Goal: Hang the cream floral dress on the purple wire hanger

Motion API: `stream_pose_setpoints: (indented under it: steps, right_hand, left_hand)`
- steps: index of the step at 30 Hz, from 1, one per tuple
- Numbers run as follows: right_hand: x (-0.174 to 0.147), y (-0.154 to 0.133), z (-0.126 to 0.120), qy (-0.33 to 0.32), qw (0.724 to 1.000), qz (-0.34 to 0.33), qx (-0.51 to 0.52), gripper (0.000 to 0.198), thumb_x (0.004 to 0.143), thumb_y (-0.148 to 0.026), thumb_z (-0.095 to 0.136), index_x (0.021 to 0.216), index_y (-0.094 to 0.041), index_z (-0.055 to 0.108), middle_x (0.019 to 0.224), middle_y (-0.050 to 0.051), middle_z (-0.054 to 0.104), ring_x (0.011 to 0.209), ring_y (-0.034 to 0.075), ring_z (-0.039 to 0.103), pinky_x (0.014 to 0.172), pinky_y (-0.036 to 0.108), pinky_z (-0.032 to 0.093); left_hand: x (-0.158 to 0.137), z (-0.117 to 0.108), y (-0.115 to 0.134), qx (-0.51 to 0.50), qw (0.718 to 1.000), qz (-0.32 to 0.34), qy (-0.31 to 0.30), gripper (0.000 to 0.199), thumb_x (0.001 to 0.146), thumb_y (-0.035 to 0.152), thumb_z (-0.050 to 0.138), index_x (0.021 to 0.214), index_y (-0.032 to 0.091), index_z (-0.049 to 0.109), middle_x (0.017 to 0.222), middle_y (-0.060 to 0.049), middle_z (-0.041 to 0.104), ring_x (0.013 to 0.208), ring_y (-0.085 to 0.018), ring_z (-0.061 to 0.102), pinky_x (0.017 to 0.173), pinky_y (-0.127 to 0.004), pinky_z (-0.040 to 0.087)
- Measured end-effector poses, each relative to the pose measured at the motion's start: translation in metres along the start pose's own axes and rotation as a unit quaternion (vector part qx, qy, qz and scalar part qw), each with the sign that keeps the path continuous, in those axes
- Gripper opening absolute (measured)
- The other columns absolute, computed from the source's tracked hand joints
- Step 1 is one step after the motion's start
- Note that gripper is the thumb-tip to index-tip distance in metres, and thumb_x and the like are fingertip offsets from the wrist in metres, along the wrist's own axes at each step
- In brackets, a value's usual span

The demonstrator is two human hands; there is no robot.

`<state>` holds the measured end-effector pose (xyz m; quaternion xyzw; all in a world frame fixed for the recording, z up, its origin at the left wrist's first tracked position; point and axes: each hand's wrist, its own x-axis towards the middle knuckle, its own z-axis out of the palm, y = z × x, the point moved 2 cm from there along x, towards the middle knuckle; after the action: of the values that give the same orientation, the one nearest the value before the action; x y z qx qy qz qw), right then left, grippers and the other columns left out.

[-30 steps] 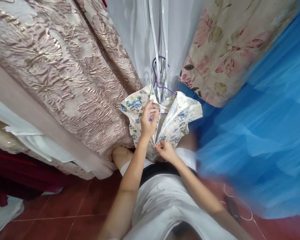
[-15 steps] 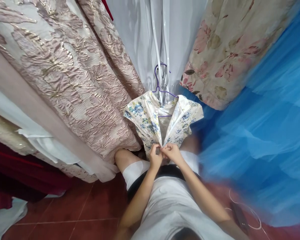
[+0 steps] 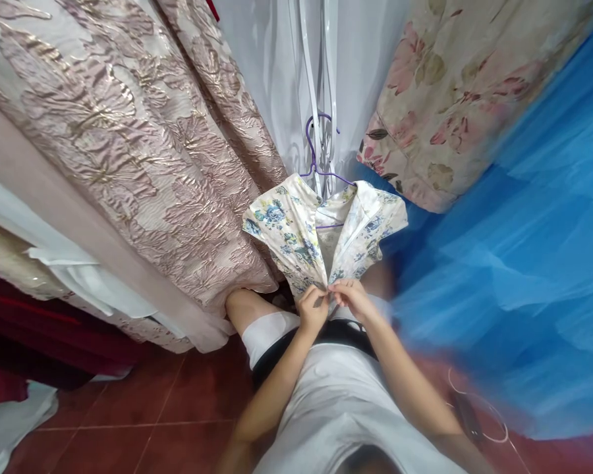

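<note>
A white short-sleeved garment [image 3: 291, 230] with blue and yellow flowers hangs in front of me on a purple hanger [image 3: 312, 151]. Its front or back opening is parted in a V, with the pale inside showing. At the bottom of that V, my left hand [image 3: 313, 309] pinches one edge of the cloth. Right beside it, my right hand [image 3: 354, 299] pinches the opposite edge, so the fingertips of both hands nearly meet. Whatever small fastener may lie between the fingers is too small to make out. The garment's lower part is hidden behind my hands.
Pink and gold brocade cloth [image 3: 153, 151] hangs close on the left, floral cloth [image 3: 454, 118] and blue tulle [image 3: 504, 283] on the right. White straps [image 3: 306, 59] dangle by the hanger. A dark device with a white cable [image 3: 467, 415] lies on the red tiled floor [image 3: 192, 401].
Both hands have shifted slightly right and stay pinched on the opening's edges. My right hand's fingers have changed their bend a little, and the garment has moved slightly with them.
</note>
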<state>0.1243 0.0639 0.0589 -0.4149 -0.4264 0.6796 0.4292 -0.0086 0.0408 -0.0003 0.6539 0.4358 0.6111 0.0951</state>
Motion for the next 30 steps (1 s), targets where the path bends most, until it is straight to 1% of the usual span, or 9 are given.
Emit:
stream_pose_setpoints:
  steps: [4, 10, 16, 18, 20, 22, 24, 26, 30]
  right_hand:
    - [0.007, -0.06, 0.005, 0.019, 0.995, -0.1, -0.009, 0.033, 0.063, -0.037, 0.082, 0.051, -0.017, 0.059, 0.041, -0.003, 0.052, 0.036, 0.006, 0.037, 0.037, 0.02, 0.024]
    - [0.038, -0.156, 0.043, 0.03, 0.964, -0.252, -0.078, 0.031, 0.073, -0.031, 0.076, 0.051, -0.017, 0.059, 0.043, -0.001, 0.055, 0.038, 0.006, 0.04, 0.037, 0.019, 0.029]
    - [0.036, -0.169, 0.056, 0.042, 0.951, -0.297, -0.069, 0.022, 0.079, -0.03, 0.072, 0.064, -0.017, 0.062, 0.046, -0.004, 0.054, 0.037, 0.006, 0.041, 0.038, 0.019, 0.031]
    - [0.028, -0.163, 0.054, 0.046, 0.953, -0.291, -0.073, 0.023, 0.081, -0.034, 0.073, 0.068, -0.018, 0.061, 0.046, -0.005, 0.054, 0.037, 0.007, 0.042, 0.038, 0.019, 0.032]
    - [0.021, -0.159, 0.052, 0.044, 0.951, -0.293, -0.086, 0.027, 0.083, -0.037, 0.073, 0.069, -0.019, 0.058, 0.046, -0.005, 0.054, 0.037, 0.007, 0.042, 0.04, 0.019, 0.034]
    - [0.019, -0.157, 0.052, 0.038, 0.946, -0.305, -0.1, 0.029, 0.085, -0.038, 0.073, 0.07, -0.02, 0.056, 0.046, -0.006, 0.055, 0.038, 0.006, 0.043, 0.041, 0.019, 0.035]
    - [0.02, -0.158, 0.052, 0.029, 0.942, -0.317, -0.109, 0.028, 0.086, -0.039, 0.072, 0.073, -0.019, 0.057, 0.047, -0.006, 0.055, 0.039, 0.006, 0.043, 0.043, 0.019, 0.035]
    - [0.024, -0.157, 0.051, 0.028, 0.94, -0.322, -0.109, 0.028, 0.086, -0.04, 0.072, 0.074, -0.019, 0.057, 0.047, -0.006, 0.056, 0.039, 0.006, 0.043, 0.043, 0.019, 0.034]
    - [0.036, -0.148, 0.047, 0.026, 0.941, -0.323, -0.098, 0.037, 0.082, -0.05, 0.075, 0.072, -0.02, 0.055, 0.045, -0.007, 0.054, 0.038, 0.007, 0.041, 0.043, 0.02, 0.033]
  left_hand:
    - [-0.006, 0.01, 0.002, 0.014, 0.998, 0.011, -0.066, 0.024, 0.094, 0.018, 0.06, 0.07, 0.02, 0.057, 0.069, -0.002, 0.058, 0.067, -0.015, 0.057, 0.064, -0.027, 0.045]
    - [-0.012, 0.008, -0.001, 0.036, 0.996, 0.018, -0.081, 0.027, 0.094, 0.019, 0.06, 0.068, 0.021, 0.054, 0.068, -0.002, 0.057, 0.067, -0.016, 0.058, 0.065, -0.028, 0.045]
    - [-0.006, -0.008, 0.002, 0.016, 0.995, 0.035, -0.095, 0.014, 0.094, 0.021, 0.063, 0.08, 0.02, 0.06, 0.078, -0.003, 0.062, 0.076, -0.018, 0.063, 0.07, -0.029, 0.051]
    - [0.024, -0.021, 0.015, 0.004, 0.994, 0.093, -0.051, 0.002, 0.095, 0.02, 0.062, 0.095, 0.02, 0.064, 0.091, -0.006, 0.066, 0.09, -0.02, 0.066, 0.078, -0.031, 0.054]
    - [0.071, -0.038, 0.036, 0.011, 0.985, 0.167, 0.034, 0.013, 0.098, 0.017, 0.057, 0.109, 0.02, 0.063, 0.103, -0.009, 0.067, 0.103, -0.021, 0.065, 0.088, -0.034, 0.054]
    - [0.126, -0.051, 0.057, 0.038, 0.975, 0.212, 0.057, 0.023, 0.102, 0.019, 0.05, 0.123, 0.021, 0.06, 0.117, -0.01, 0.066, 0.115, -0.022, 0.062, 0.095, -0.037, 0.053]
    - [0.179, -0.058, 0.073, 0.087, 0.97, 0.226, -0.017, 0.024, 0.104, 0.025, 0.048, 0.124, 0.021, 0.06, 0.123, -0.01, 0.065, 0.121, -0.023, 0.06, 0.096, -0.037, 0.052]
    - [0.216, -0.06, 0.08, 0.125, 0.958, 0.237, -0.103, 0.02, 0.105, 0.028, 0.047, 0.113, 0.02, 0.063, 0.111, -0.008, 0.067, 0.11, -0.022, 0.063, 0.095, -0.037, 0.051]
    - [0.239, -0.058, 0.083, 0.146, 0.948, 0.242, -0.146, 0.02, 0.105, 0.028, 0.048, 0.097, 0.019, 0.064, 0.093, -0.005, 0.067, 0.09, -0.019, 0.064, 0.083, -0.032, 0.051]
